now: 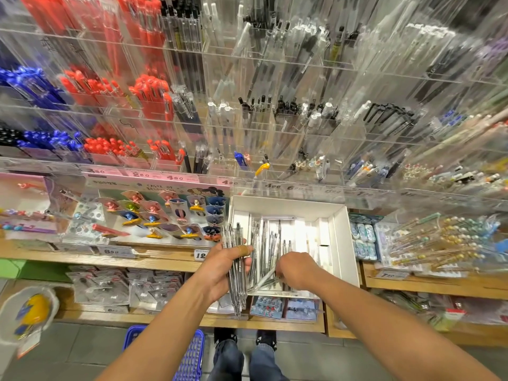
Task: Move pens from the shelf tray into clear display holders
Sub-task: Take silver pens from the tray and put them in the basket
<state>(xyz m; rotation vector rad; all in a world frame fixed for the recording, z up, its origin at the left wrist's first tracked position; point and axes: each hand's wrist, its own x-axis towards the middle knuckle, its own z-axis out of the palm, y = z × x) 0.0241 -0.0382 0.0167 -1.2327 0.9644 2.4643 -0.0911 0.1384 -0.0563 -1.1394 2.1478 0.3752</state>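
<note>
Slippage is the main risk: left hand (224, 266) clamps a fat bundle of clear pens (237, 273) near the white tray (339, 243), while right hand (295, 268) pinches more (loose ones could slide out, scatter).

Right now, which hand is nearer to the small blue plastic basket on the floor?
Left. The left hand, gripping a bundle of clear pens, is above the blue plastic basket; the right hand reaches into the white tray, farther right.

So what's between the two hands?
In the head view, clear pens lying in the white tray sit between the left hand and right hand.
</note>
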